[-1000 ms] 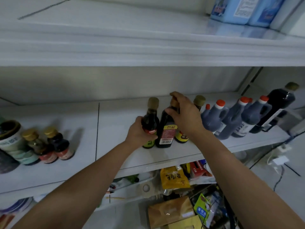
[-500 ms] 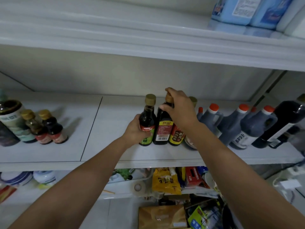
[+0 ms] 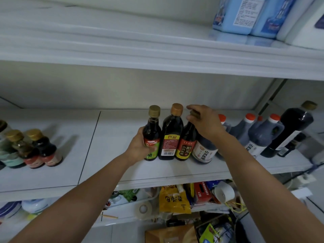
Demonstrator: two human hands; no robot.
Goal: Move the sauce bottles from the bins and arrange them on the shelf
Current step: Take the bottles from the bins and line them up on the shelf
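On the middle shelf [image 3: 114, 155] the left hand [image 3: 138, 146] wraps its grip round the green-labelled sauce bottle [image 3: 152, 130] (gold cap, upright) at the row's left end, beside the yellow-labelled bottle [image 3: 171, 134], while the right hand [image 3: 206, 125] seemingly pinches its grip on the cap of the red-labelled vinegar bottle [image 3: 186, 146].

Blue jugs [image 3: 235, 16] stand at the top shelf's [image 3: 105, 41] right end; yellow packet [image 3: 173, 200], tape roll [image 3: 144, 209], red box [image 3: 204, 192] crowd the lower shelf [image 3: 122, 212].

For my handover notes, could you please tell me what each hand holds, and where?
The left hand grips the green-labelled bottle round its body, at the label. The right hand pinches the red-and-yellow-labelled bottle by its cap.
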